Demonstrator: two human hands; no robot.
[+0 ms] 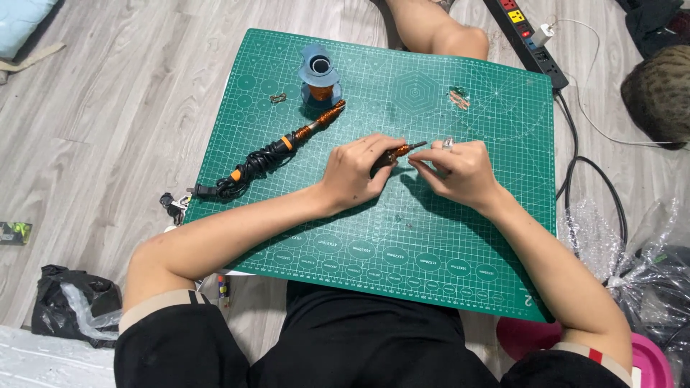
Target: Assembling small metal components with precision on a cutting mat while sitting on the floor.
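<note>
My left hand [358, 169] grips a small tool with a black and orange handle [394, 154] over the middle of a green cutting mat [460, 244]; its metal tip points right. My right hand [460, 171] is closed at that tip, its fingers pinching something too small to make out. A soldering iron with an orange and black body and its coiled black cord [277, 151] lies on the mat to the left of my hands. Behind it stands a blue spool of copper wire [320, 77].
A small metal part [278, 98] and a coppery bit [458, 97] lie at the mat's far side. A black power strip [528, 36] with cables sits at the back right. Plastic bags [640, 259] and a pink container [647, 356] are at right, a black bag [68, 298] at left.
</note>
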